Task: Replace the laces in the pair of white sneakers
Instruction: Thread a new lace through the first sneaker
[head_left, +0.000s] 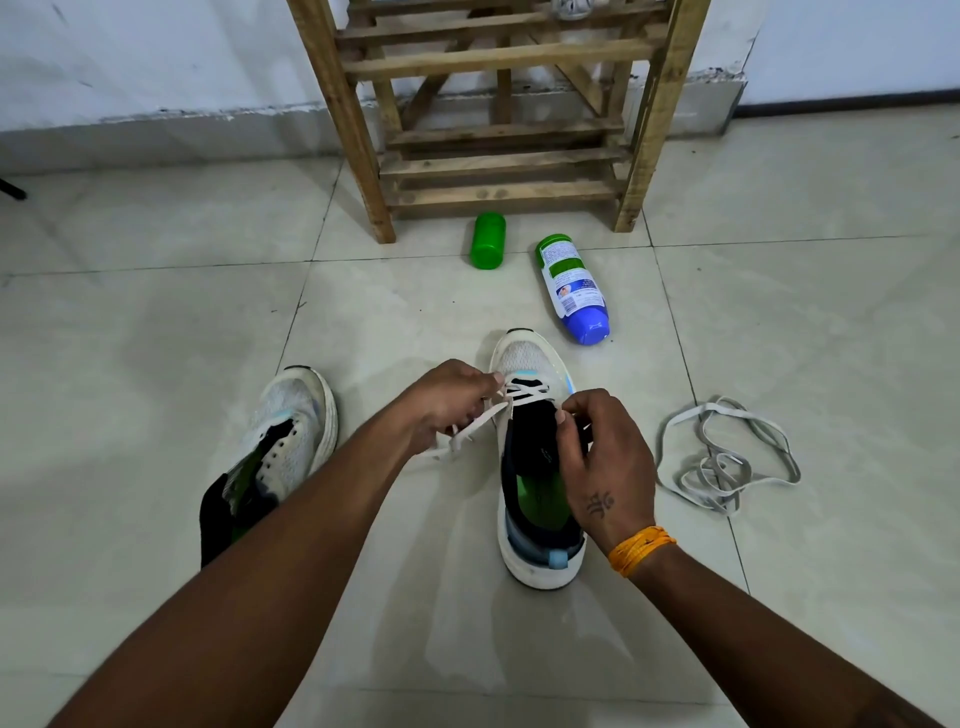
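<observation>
- Floor (156, 322): pale glossy tiles under both hands and everything else.
- Rack (498, 114): slatted wood, standing against the wall well beyond the hands.
- Right shoe (524, 358): a white sneaker standing upright directly under both hands, toe pointing away, dark tongue and green insole showing; only its front eyelets are laced.
- Left shoe (291, 431): the other white sneaker, just left of the left forearm, tipped onto its side, with no lace visible in its eyelets.
- Bottle (574, 288): blue and white with a green band, lying on its side beyond the right hand, near the right shoe's toe.
- Cap (488, 240): green, lying beyond the hands, left of the bottle and apart from it.
- Loose lace (722, 457): a pale tangled heap on the floor just right of the right hand.
- Left hand (447, 402): fingers curled, pinching the lace (475, 423) that runs from the front eyelets toward the floor on the shoe's left side.
- Right hand (602, 457): fingers curled over the shoe's right eyelet edge, gripping it; whether it also holds a lace end I cannot tell.
- Band (641, 548): orange thread round the right wrist.
</observation>
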